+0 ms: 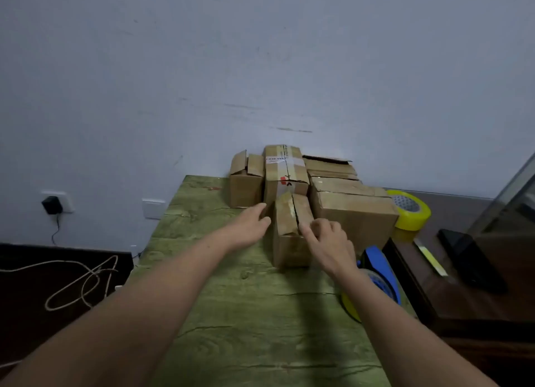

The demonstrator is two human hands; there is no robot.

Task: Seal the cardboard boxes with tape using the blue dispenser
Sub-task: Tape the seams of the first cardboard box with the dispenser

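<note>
Cardboard box (285, 172), label (275, 158) "030-555"

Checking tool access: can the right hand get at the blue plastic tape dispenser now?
Probably yes: the blue plastic tape dispenser lies uncovered on the green table beside the right wrist, and the right hand only rests on the small brown cardboard box.

Table (231, 314) stands against the wall (260, 68). Back row, left to right: open box (246, 186), taped box (285, 178), stacked boxes (330, 166). Small box (289, 241) sits before the taped box, with the big box (356, 212) just right of it. Tape roll (411, 210) lies right of the big box, off the table. Dispenser (376, 273) lies at the table's right edge, before the big box. Left hand (249, 224) is at the small box's left side, right hand (330, 239) on its top.
</note>
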